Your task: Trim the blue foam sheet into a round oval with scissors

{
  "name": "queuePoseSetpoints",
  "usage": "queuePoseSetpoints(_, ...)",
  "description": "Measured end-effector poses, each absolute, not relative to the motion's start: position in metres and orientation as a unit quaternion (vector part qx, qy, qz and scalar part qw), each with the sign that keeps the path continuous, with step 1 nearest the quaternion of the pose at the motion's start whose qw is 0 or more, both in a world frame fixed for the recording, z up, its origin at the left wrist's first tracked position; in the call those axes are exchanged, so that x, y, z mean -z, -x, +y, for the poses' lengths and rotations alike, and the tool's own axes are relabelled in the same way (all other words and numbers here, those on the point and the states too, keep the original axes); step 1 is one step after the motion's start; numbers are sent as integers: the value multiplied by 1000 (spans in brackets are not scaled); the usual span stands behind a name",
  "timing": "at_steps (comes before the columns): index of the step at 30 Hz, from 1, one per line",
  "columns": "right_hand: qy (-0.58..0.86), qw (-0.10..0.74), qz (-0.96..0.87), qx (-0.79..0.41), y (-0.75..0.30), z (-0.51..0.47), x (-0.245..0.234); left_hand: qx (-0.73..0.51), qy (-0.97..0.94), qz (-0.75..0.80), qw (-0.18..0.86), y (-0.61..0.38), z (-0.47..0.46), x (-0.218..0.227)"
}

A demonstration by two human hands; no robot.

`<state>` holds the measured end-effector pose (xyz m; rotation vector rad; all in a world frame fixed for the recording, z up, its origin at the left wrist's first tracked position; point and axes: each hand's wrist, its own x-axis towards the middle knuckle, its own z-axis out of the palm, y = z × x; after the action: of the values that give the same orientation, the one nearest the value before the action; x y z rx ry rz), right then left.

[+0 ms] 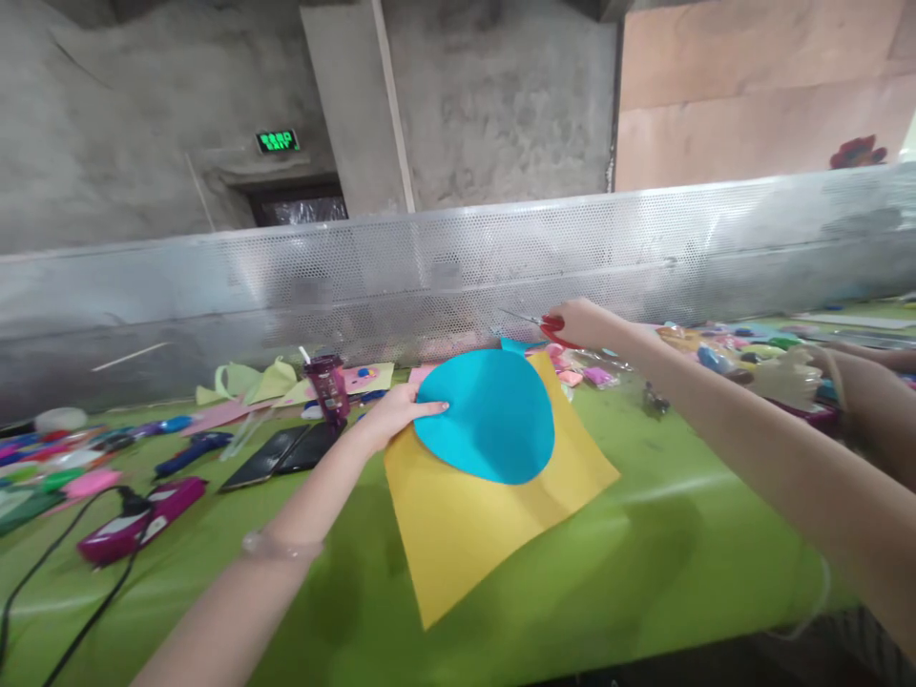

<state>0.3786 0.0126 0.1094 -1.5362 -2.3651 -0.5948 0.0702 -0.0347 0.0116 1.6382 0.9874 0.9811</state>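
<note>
Blue paper disc (493, 410) is held up over a green-covered table (716, 572), its plain face tipped toward the person at work. At its left edge the person's left hand (399, 412) has it in a pinch, thumb flat on the front, the other fingers mostly hidden. A yellow sheet (493, 544) spreads behind and below the disc; whether those fingers grip it too, I cannot tell. Past the disc's upper right edge, the right hand (579, 322) is curled round the red handles of some scissors (552, 326), tips toward the left and apart from the disc; how far the blades are parted I cannot make out.

Left of the disc stands a purple tumbler (327, 386) with a white straw, any print on it too blurred to read. Farther left of the disc lie a flat black case (268, 456) and a purple power strip (143, 520) with a black plug in it. Well to the disc's right, another person's arm (869, 405) shows beside some bags. Beyond the disc runs a perforated metal panel (458, 267), and high to the disc's left a sign (278, 141) glows green, reading EXIT beneath characters too blurred for me.
</note>
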Motion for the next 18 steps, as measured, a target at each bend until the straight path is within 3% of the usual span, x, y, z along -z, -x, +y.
queuePoseSetpoints(11, 553, 101, -800, 209, -394, 18, -98, -492, -605, 470, 412, -8, -23, 4)
queuePoseSetpoints(18, 554, 82, -800, 215, -389, 25, -100, -448, -652, 410, 453, -83, -47, 13)
